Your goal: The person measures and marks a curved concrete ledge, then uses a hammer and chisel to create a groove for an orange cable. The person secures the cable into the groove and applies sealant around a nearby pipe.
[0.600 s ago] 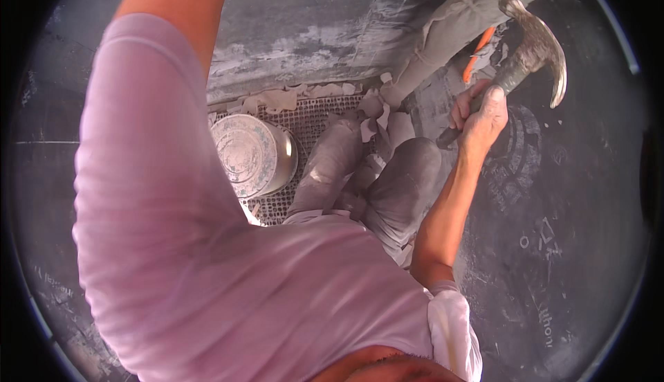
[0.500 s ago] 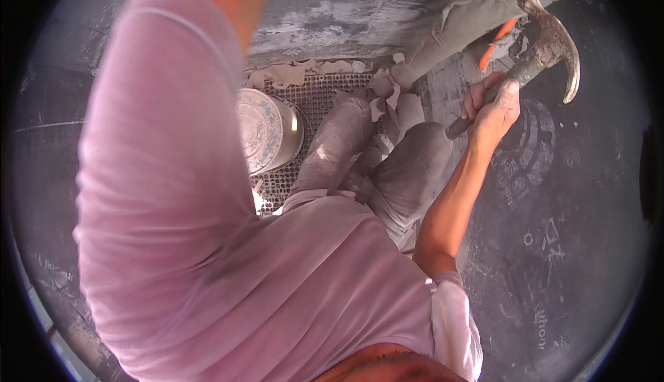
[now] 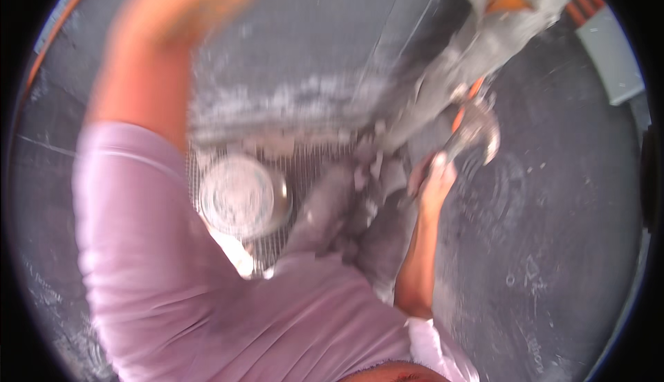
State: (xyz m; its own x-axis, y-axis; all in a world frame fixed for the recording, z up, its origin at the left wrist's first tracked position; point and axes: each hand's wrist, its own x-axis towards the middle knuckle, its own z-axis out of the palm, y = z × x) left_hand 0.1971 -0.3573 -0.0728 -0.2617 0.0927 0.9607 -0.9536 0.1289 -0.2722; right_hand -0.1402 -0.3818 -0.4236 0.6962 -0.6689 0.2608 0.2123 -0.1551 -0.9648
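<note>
My right hand is closed round the handle of a claw hammer, whose worn metal head points up and away to the right. The hammer head overlaps a narrow orange strip beside a grey wrapped column. My left arm is raised and smeared by motion; it bends at the elbow toward the top edge, and its hand lies beyond the picture. Both my knees are bent in the middle, in dusty grey trousers.
A round whitish bucket-like container stands left of my knees on a dark gridded mat. Torn pale scraps lie by the column's foot. Dark panels with white smears surround me. A grey box-like piece sits far right.
The view has shifted up and left, bringing in more of the column. My right hand and the hammer appear lower and further left. My left arm has swung, showing more bare forearm.
</note>
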